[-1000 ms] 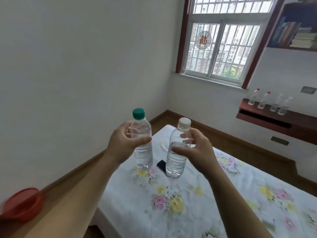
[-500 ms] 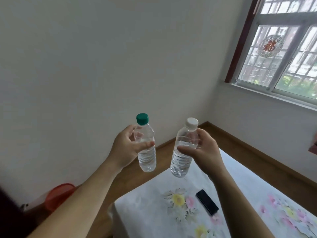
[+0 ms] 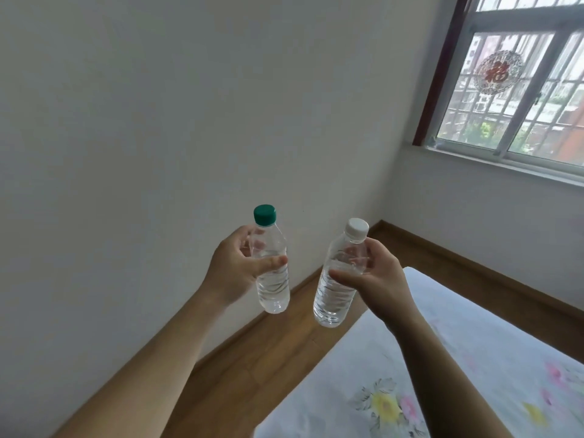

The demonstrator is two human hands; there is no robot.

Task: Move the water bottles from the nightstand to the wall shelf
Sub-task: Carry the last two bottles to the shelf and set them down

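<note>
Two bottles, caps up and apart for carrying: green-cap [image 3: 274, 289] clamped in my left grip [image 3: 235, 270], white-cap [image 3: 331, 300] in my right grip [image 3: 377, 279].

Soft daylight enters through the window [image 3: 518, 90] at upper right; wide-angle bending at edges, slight overall softness.

left hand [image 3: 234, 273] bare | right hand [image 3: 380, 281] bare | forearms [image 3: 151, 358] uncovered down to frame edge

green cap [image 3: 264, 214], white cap [image 3: 356, 229], floral bedsheet [image 3: 474, 390], white wall [image 3: 158, 121]
</note>
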